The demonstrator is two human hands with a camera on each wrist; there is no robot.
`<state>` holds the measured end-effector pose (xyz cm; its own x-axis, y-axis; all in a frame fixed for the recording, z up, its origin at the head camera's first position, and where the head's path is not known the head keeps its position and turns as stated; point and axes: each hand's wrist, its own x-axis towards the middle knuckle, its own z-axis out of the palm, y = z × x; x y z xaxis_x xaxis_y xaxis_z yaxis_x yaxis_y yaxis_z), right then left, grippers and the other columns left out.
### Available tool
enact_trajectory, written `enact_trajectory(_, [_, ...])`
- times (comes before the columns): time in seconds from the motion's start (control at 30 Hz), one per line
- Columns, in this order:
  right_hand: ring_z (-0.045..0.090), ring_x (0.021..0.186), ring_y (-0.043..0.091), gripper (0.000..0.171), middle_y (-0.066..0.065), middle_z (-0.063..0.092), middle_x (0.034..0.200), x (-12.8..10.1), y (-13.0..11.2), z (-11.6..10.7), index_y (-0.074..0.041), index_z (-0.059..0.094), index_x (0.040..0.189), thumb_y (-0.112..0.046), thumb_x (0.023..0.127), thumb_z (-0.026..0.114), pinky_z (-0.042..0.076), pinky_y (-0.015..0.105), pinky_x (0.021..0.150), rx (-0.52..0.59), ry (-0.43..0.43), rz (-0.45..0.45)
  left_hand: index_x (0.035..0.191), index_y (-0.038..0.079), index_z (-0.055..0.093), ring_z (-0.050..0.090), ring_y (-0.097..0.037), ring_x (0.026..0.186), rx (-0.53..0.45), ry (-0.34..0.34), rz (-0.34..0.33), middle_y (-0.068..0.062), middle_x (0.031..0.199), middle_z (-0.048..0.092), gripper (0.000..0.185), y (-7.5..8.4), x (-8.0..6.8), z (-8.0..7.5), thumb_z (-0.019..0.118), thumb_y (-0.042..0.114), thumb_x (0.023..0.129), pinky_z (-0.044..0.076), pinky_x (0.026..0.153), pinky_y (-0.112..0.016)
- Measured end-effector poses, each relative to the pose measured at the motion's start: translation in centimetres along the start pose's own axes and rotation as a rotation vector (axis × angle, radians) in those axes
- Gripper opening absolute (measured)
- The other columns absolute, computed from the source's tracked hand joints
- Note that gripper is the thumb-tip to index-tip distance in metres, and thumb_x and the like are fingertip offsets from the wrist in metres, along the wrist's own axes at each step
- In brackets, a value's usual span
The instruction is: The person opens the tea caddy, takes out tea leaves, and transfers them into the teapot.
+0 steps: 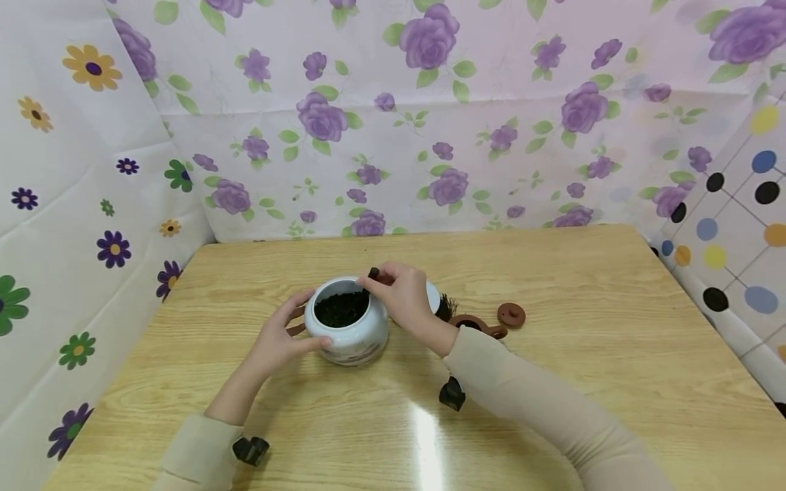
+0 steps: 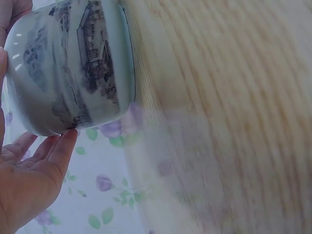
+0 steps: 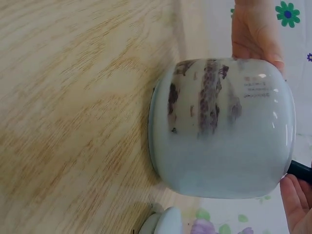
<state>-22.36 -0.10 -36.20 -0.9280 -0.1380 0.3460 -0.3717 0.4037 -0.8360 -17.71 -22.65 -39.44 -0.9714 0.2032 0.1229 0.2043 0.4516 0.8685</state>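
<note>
A white porcelain jar [image 1: 353,341] with a painted scene stands on the table, its mouth open and dark leaves [image 1: 340,310] inside. My left hand [image 1: 285,339] grips its left side, thumb on the front and fingers around the back; the left wrist view shows fingertips against the painted wall [image 2: 73,68]. At the jar's right rim, my right hand [image 1: 399,293] pinches a thin tool by its dark handle [image 1: 373,273]. In the right wrist view, the handle [image 3: 300,170] crosses the rim. The tool's lower end is hidden among the leaves.
Right of the jar, partly behind my right hand, are a white lid [image 1: 433,298], a dark bristly thing [image 1: 447,308] and a brown clay teapot [image 1: 496,331]. The teapot's small brown lid [image 1: 512,314] lies beside it on the wooden table [image 1: 589,293]. A flowered cloth hangs behind.
</note>
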Motion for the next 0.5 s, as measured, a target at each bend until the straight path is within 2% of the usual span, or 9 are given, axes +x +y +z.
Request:
enact_trajectory(0.13, [0.060,0.065,0.011,0.017,0.004,0.068,0.071,0.02,-0.17,-0.06,-0.012,0.071,0.078,-0.029,0.080,0.070,0.049,0.020,0.056,-0.003,-0.035,0.013,0.140,0.011,0.036,0.042,-0.035,0.125,0.002,-0.001,-0.008,-0.014,0.141,0.039,0.081,0.11,-0.04,-0.11,0.079,0.015,0.072,0.042,0.099,-0.051])
enact_trajectory(0.33, [0.058,0.060,0.010,0.020,0.004,0.068,0.070,0.36,-0.01,-0.06,-0.012,0.069,0.075,-0.031,0.077,0.074,0.045,0.019,0.053,0.020,-0.021,0.058,0.140,0.012,0.037,0.042,-0.035,0.125,0.001,0.000,-0.012,-0.013,0.141,0.039,0.080,0.08,0.06,-0.02,0.079,0.016,0.072,0.042,0.099,-0.051])
enact_trajectory(0.5, [0.057,0.060,0.008,0.020,0.003,0.068,0.070,0.45,0.22,-0.12,-0.013,0.069,0.073,-0.032,0.075,0.075,0.045,0.019,0.055,0.049,-0.024,0.107,0.141,0.012,0.036,0.042,-0.034,0.125,0.007,0.001,-0.015,-0.013,0.141,0.038,0.081,-0.06,0.03,0.09,0.079,0.016,0.072,0.042,0.100,-0.051])
